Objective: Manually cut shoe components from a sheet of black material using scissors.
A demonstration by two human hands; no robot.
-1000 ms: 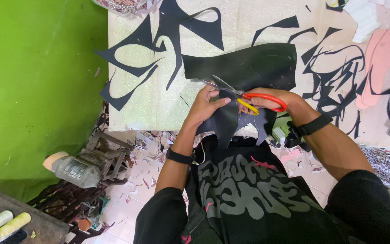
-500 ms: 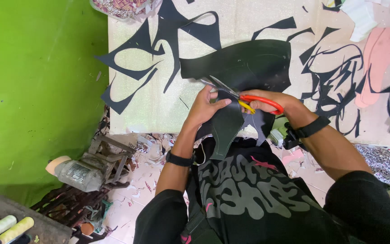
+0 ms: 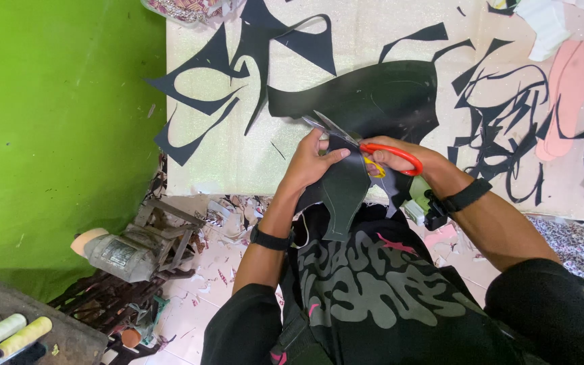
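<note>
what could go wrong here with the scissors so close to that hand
The left hand pinches the black sheet right beside the open blades of the orange-handled scissors in the right hand, so fingers could get nicked. The cut piece hangs unsupported and could twist the cut off line.

Green wall (image 3: 55, 122), thread spools (image 3: 8, 334), old motor (image 3: 119, 253), pink insole cutouts (image 3: 569, 88).
</note>
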